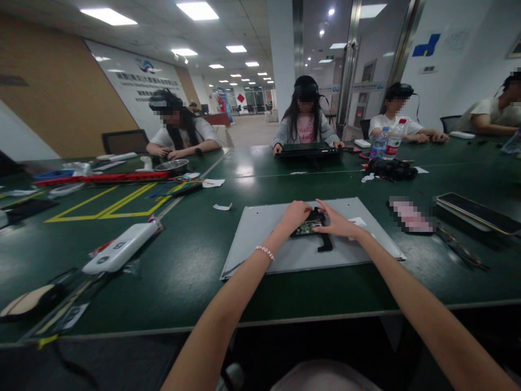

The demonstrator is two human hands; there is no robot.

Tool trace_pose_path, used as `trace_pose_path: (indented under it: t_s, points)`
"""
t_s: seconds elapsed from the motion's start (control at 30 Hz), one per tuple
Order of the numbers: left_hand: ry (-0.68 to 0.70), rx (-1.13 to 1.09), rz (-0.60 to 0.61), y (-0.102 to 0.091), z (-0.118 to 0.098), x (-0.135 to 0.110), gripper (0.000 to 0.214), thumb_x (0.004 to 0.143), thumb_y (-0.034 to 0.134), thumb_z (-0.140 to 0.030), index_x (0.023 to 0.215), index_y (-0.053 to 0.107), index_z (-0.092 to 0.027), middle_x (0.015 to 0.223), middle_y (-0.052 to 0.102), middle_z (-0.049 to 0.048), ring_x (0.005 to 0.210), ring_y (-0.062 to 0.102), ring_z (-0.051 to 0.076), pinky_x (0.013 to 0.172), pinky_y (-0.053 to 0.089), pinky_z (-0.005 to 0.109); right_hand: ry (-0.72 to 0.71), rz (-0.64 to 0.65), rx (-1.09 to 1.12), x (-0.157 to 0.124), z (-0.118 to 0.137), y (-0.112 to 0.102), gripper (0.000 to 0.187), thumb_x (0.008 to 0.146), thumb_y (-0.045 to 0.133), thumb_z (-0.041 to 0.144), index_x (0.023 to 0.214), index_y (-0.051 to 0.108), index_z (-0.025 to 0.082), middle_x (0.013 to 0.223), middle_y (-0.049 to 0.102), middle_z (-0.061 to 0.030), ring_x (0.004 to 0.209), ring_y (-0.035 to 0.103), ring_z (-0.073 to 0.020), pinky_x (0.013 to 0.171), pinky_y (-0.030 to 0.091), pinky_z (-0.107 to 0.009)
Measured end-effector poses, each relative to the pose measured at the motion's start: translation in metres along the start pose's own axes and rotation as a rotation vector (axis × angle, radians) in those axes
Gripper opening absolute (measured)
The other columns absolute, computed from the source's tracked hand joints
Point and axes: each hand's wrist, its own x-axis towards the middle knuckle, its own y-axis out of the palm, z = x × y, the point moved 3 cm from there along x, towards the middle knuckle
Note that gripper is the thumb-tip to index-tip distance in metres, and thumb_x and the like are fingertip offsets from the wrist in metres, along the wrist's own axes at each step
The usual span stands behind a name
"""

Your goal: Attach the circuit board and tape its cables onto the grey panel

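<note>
A light grey flat panel point(280, 260) lies on the green table in front of me. On it sits a green circuit board point(306, 227) in a black housing, with a black L-shaped piece point(325, 244) jutting out toward me. My left hand point(296, 215) is closed at the board's upper left side, its fingers curled and their tips partly hidden. My right hand point(336, 221) grips the board's right side, thumb on the near part and fingers at the far edge. A white label point(357, 221) lies on the panel beside my right hand.
To the left are a white power strip point(122, 248) and a computer mouse point(32, 301). Phones point(480, 213) and a cable point(459, 247) lie to the right. Bottles point(394, 142) stand farther back. Across the table, one person point(306, 125) holds a dark flat panel point(311, 150); others sit nearby.
</note>
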Motion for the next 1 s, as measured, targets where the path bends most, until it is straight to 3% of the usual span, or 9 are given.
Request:
trace_pose_path:
  t_s: [0.17, 0.33, 0.53, 0.77, 1.0]
  points:
    - [0.011, -0.042, -0.011, 0.004, 0.003, 0.002, 0.029, 0.085, 0.051, -0.017, 0.104, 0.073, -0.019, 0.104, 0.071, 0.0082, 0.094, 0.065, 0.017, 0.088, 0.046, 0.024, 0.004, 0.000, 0.000, -0.001, 0.000, 0.000, 0.106, 0.070, 0.072, 0.054, 0.151, 0.010, 0.024, 0.143, 0.041, -0.0178, 0.134, 0.038, -0.0307, 0.109, 0.030, -0.052]
    - [-0.019, -0.083, -0.036, 0.004, 0.007, 0.002, 0.032, 0.084, 0.053, -0.018, 0.110, 0.070, -0.017, 0.109, 0.070, 0.0073, 0.100, 0.064, 0.019, 0.093, 0.045, 0.026, 0.015, 0.011, -0.014, -0.001, 0.003, -0.001, 0.107, 0.070, 0.072, 0.053, 0.151, 0.010, 0.018, 0.143, 0.040, -0.0214, 0.133, 0.039, -0.0298, 0.109, 0.031, -0.048]
    - [-0.059, -0.134, -0.093, -0.018, 0.023, 0.003, 0.033, 0.084, 0.050, -0.018, 0.112, 0.068, -0.016, 0.113, 0.068, 0.0046, 0.106, 0.061, 0.017, 0.098, 0.043, 0.024, -0.011, 0.011, 0.011, -0.001, 0.002, -0.001, 0.105, 0.071, 0.071, 0.055, 0.150, 0.010, 0.022, 0.145, 0.039, -0.0193, 0.135, 0.037, -0.0291, 0.110, 0.029, -0.048]
    - [-0.279, 0.008, -0.219, -0.063, 0.088, -0.024, 0.034, 0.084, 0.050, -0.024, 0.115, 0.065, -0.018, 0.120, 0.065, 0.0045, 0.112, 0.058, 0.021, 0.101, 0.041, 0.030, 0.020, 0.025, 0.023, -0.004, 0.006, -0.003, 0.104, 0.072, 0.071, 0.053, 0.151, 0.011, 0.023, 0.147, 0.035, -0.0183, 0.136, 0.034, -0.0302, 0.112, 0.027, -0.048]
    - [-0.604, 0.226, -0.335, -0.078, 0.162, -0.082, 0.041, 0.084, 0.048, -0.027, 0.122, 0.058, -0.018, 0.132, 0.054, 0.0109, 0.119, 0.050, 0.026, 0.097, 0.043, 0.039, 0.021, 0.034, 0.015, -0.004, 0.003, -0.002, 0.102, 0.073, 0.071, 0.051, 0.151, 0.011, 0.025, 0.150, 0.031, -0.0166, 0.137, 0.032, -0.0298, 0.112, 0.026, -0.048]
